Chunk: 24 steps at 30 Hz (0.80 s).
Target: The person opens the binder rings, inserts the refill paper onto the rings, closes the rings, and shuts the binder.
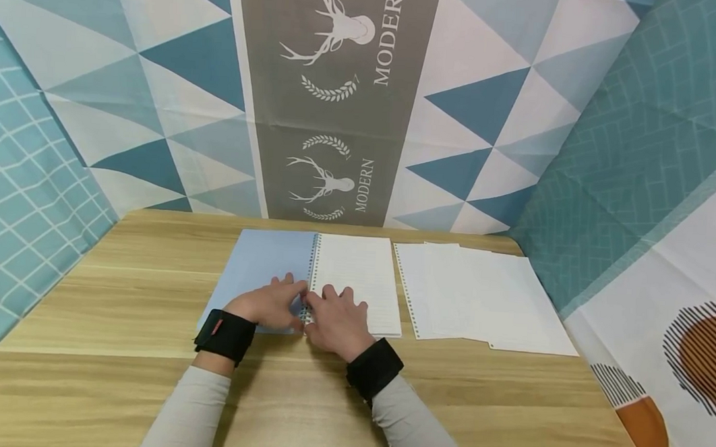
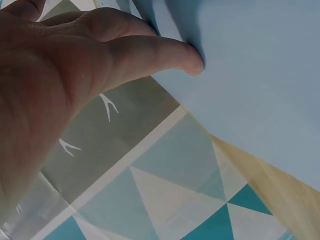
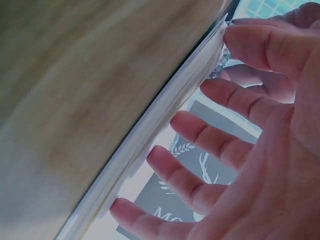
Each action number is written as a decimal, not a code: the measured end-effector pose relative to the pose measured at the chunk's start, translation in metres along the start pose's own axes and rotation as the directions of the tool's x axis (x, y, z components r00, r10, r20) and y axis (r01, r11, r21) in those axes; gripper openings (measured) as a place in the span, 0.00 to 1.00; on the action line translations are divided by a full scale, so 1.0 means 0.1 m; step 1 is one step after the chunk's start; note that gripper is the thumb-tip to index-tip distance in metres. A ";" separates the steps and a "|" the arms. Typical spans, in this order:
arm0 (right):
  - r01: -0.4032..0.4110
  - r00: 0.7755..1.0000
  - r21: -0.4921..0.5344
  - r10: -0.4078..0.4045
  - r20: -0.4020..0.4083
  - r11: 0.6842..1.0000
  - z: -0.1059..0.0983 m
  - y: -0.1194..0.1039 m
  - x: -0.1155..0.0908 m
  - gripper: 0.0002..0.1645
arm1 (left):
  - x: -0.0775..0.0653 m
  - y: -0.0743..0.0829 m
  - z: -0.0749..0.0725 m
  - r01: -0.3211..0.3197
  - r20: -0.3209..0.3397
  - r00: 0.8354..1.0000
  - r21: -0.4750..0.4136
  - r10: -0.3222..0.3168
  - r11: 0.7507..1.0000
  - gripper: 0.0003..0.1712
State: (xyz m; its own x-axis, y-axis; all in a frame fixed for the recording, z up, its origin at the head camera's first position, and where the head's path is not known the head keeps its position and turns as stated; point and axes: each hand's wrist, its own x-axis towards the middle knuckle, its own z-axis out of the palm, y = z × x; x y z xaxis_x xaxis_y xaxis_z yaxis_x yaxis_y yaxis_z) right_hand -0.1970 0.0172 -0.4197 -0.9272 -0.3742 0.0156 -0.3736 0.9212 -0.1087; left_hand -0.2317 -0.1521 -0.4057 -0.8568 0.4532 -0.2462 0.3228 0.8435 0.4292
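A spiral notebook lies open on the table, its light-blue cover (image 1: 268,252) on the left and a lined white page (image 1: 359,261) on the right. Between them runs the wire coil (image 1: 316,248). My left hand (image 1: 265,304) is over the cover's lower part, fingers reaching to the coil. One of its digits rests nearly straight on the blue surface (image 2: 260,80) in the left wrist view. With spread fingers, my right hand (image 1: 337,322) rests its fingertips on the page beside the coil. The stacked page edges (image 3: 145,137) show under those fingertips in the right wrist view.
Several loose white punched sheets (image 1: 451,296) lie overlapping to the right of the notebook. The wooden table (image 1: 117,305) extends around it. Patterned cloth (image 1: 206,107) hangs behind, and more cloth (image 1: 653,165) stands along the right side.
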 end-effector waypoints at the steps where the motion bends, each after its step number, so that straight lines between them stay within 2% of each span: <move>1: 0.000 1.000 0.005 0.000 0.000 1.000 0.00 0.00 0.00 0.24 | 0.00 -0.01 0.00 -0.015 -0.008 1.000 -0.005 0.015 1.000 0.13; 4: 0.000 1.000 0.008 0.000 0.003 1.000 0.00 0.00 0.00 0.24 | 0.02 -0.04 0.01 -0.066 -0.050 0.997 0.007 0.067 0.998 0.05; 7: 0.004 1.000 0.005 -0.004 -0.001 1.000 0.00 0.01 0.00 0.22 | 0.04 -0.03 0.02 -0.100 -0.090 0.991 0.034 0.103 0.994 0.03; 16: 0.017 1.000 -0.013 -0.018 -0.016 1.000 -0.02 0.03 -0.01 0.22 | 0.06 0.02 0.03 -0.056 -0.092 0.994 0.073 0.062 0.996 0.02; 24: 0.015 0.999 -0.010 -0.015 -0.028 1.000 0.00 0.00 -0.01 0.20 | 0.03 -0.01 0.01 -0.114 -0.097 0.988 0.045 0.117 0.993 0.06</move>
State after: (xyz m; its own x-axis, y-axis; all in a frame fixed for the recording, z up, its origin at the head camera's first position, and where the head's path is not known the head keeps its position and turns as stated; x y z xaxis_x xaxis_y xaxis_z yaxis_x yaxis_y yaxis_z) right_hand -0.1960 0.0177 -0.4192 -0.9219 -0.3849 0.0452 -0.3875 0.9166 -0.0985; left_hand -0.2341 -0.1518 -0.4073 -0.8480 0.5189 -0.1083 0.4357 0.7986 0.4153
